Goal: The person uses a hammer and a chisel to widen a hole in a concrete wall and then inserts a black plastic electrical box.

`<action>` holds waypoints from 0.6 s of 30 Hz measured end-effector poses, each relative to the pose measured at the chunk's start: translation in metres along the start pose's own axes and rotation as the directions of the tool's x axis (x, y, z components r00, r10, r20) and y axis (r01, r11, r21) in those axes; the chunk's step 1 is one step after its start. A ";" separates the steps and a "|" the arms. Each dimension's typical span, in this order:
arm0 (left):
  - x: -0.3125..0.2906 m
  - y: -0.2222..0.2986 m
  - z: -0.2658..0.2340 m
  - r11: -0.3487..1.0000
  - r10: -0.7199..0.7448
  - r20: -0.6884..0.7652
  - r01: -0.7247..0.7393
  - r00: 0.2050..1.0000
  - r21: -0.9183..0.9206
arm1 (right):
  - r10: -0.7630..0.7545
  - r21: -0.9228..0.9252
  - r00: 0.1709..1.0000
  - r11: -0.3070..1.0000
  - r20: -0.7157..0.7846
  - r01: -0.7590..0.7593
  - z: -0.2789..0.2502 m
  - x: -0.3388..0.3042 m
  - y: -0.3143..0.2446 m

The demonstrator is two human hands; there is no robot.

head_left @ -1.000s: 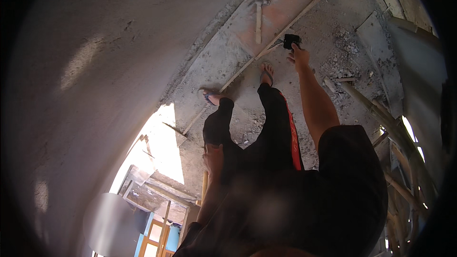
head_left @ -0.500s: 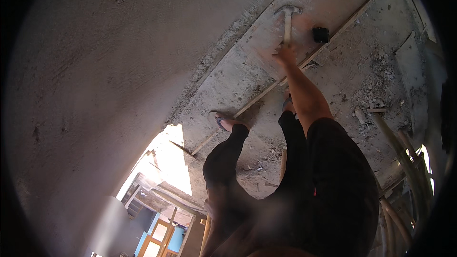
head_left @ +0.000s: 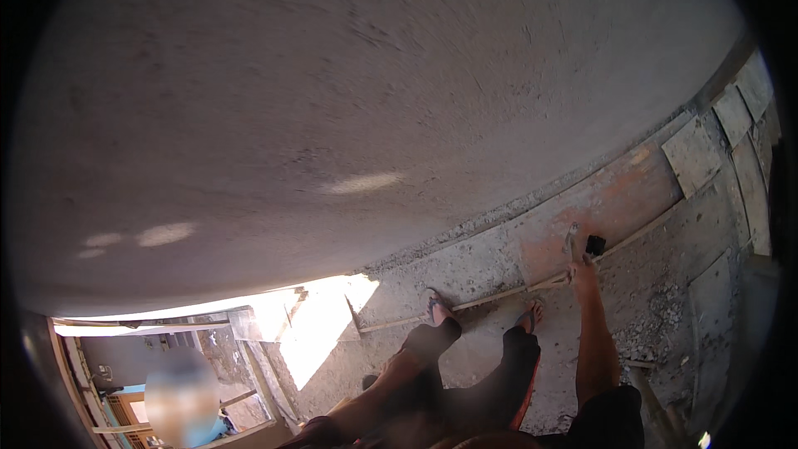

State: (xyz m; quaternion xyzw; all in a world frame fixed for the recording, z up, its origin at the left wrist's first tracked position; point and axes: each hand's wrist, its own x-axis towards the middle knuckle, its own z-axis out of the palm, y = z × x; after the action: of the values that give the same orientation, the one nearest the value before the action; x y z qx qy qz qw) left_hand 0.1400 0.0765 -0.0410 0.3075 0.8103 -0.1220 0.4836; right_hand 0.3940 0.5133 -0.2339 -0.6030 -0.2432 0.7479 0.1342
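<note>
My right hand (head_left: 582, 268) is closed round the handle of a claw hammer (head_left: 572, 241), low over a dusty, reddish board (head_left: 540, 254). The hammer looks small and foreshortened here. Beside its head, on the right, lies a black block-like piece (head_left: 595, 245). My left arm reaches down to my left leg, and my left hand (head_left: 406, 363) is by the knee; its fingers do not show clearly. Both my sandalled feet stand near a long thin wooden strip (head_left: 490, 296) along the board's near edge.
A large grey plastered wall (head_left: 374, 116) fills the upper part. Broken rubble (head_left: 665, 324) lies at right, with flat slabs (head_left: 694, 156) farther along. Poles (head_left: 652, 403) lean at lower right. Bright sunlight (head_left: 312, 333) falls by an opening at lower left.
My view has swung up toward the wall, so board, feet and right arm now sit lower in the picture. My right hand still grips the hammer near the black piece.
</note>
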 end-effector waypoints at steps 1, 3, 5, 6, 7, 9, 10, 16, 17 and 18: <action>-0.011 0.000 0.000 0.999 0.046 0.059 -0.045 0.997 -0.021 | -0.207 0.029 0.954 0.978 0.217 0.206 -0.010 -0.042 0.011; -0.013 -0.007 0.010 0.984 0.126 -0.046 -0.131 0.991 -0.119 | -0.252 0.018 0.968 0.967 -0.004 0.252 0.018 -0.189 -0.014; -0.056 0.039 -0.049 0.966 0.171 -0.287 -0.218 0.942 -0.139 | -0.404 -0.011 0.914 0.914 0.028 0.404 0.011 -0.273 -0.001; -0.091 0.065 -0.084 0.960 0.177 -0.397 -0.248 0.900 -0.133 | -0.512 0.034 0.856 0.859 0.065 0.511 -0.004 -0.276 0.019; -0.106 0.089 -0.118 0.990 0.020 -0.297 -0.060 0.955 -0.129 | -0.415 0.144 0.904 0.905 0.105 0.399 0.015 -0.322 -0.009; -0.157 0.105 -0.191 0.923 0.287 -0.425 -0.367 0.858 -0.118 | -0.380 0.026 0.905 0.924 0.190 0.383 0.038 -0.371 -0.044; -0.165 0.110 -0.226 0.881 0.386 -0.562 -0.472 0.731 -0.008 | -0.463 -0.176 0.863 0.850 0.200 0.497 0.050 -0.363 -0.049; -0.365 0.147 -0.439 0.427 0.628 -0.691 -0.583 -0.359 0.691 | -0.804 0.142 0.595 0.588 -0.011 0.796 0.166 -0.470 -0.165; -0.401 0.149 -0.466 0.356 0.667 -0.544 -0.424 -0.509 0.833 | -0.874 0.162 0.482 0.468 -0.060 0.869 0.179 -0.488 -0.179; -0.431 0.151 -0.488 0.286 0.636 -0.374 -0.244 -0.675 0.927 | -0.977 0.124 0.214 0.210 -0.024 0.970 0.194 -0.509 -0.202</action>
State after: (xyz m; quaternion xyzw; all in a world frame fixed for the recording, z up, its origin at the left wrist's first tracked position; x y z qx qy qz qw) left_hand 0.0347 0.2719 0.5890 0.7407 0.4531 0.3399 -0.3613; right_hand 0.3086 0.3933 0.3280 -0.2867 -0.5287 0.5285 0.5991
